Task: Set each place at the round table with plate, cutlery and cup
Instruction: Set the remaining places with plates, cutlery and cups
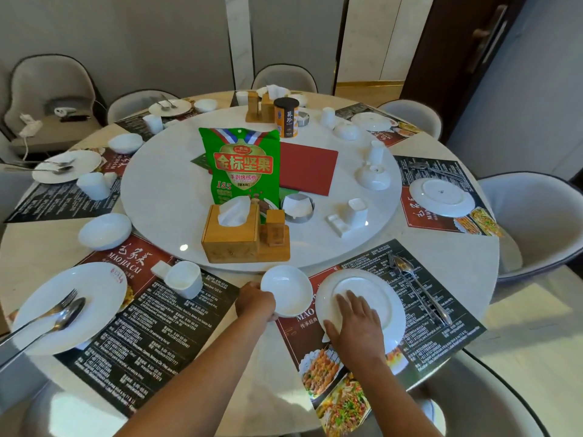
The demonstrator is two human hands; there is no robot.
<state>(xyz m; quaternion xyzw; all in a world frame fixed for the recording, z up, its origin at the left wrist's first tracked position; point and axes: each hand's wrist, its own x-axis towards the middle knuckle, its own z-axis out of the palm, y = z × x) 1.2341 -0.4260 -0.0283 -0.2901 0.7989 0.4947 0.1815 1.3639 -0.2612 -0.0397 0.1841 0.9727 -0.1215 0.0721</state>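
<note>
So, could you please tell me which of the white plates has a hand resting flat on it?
The plate on the nearest right placemat, under the right hand. The other plates sit untouched; the near-left plate carries a fork and spoon instead.

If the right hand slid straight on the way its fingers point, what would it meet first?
The right hand lies flat on the white plate, fingers aimed up and slightly left. Going on, it would probably cross the plate's far rim, then reach the turntable edge. The small bowl seems just left of that line.
</note>
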